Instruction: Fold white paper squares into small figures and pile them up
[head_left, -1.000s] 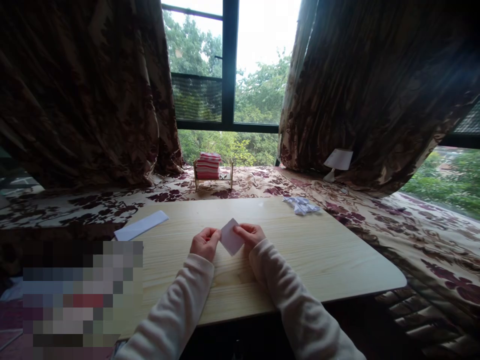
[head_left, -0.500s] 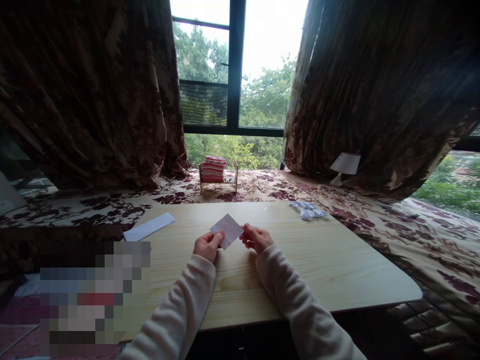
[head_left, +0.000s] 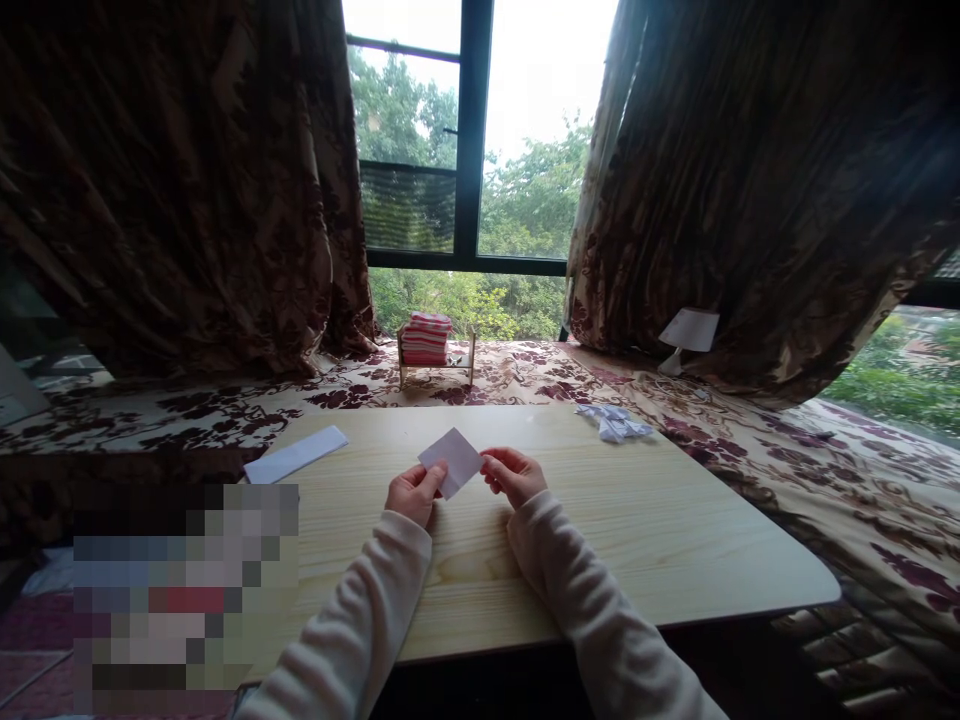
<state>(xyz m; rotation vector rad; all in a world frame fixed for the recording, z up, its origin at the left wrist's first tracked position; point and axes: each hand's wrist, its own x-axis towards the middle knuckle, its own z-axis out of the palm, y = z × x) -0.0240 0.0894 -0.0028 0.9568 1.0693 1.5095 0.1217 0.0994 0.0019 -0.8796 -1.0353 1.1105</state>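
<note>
A small square of white paper [head_left: 455,454], turned like a diamond, is held above the middle of the wooden table [head_left: 645,540]. My left hand [head_left: 414,489] is closed on its lower left edge, thumb on top and fingers underneath. At the right corner, the thumb and fingertips of my right hand [head_left: 516,475] pinch the paper. The fingers beneath the paper are hidden.
A white paper stack or folded strip [head_left: 298,455] lies at the table's back left. Several folded paper pieces [head_left: 615,422] are heaped at the back right. Beyond, on the patterned cloth, are a small rack [head_left: 437,362] with pink striped cloths [head_left: 426,340] and a white lamp [head_left: 688,330].
Almost nothing differs. Both hands keep hold of the paper, and my right hand has shifted very slightly left. The view has moved a touch.
</note>
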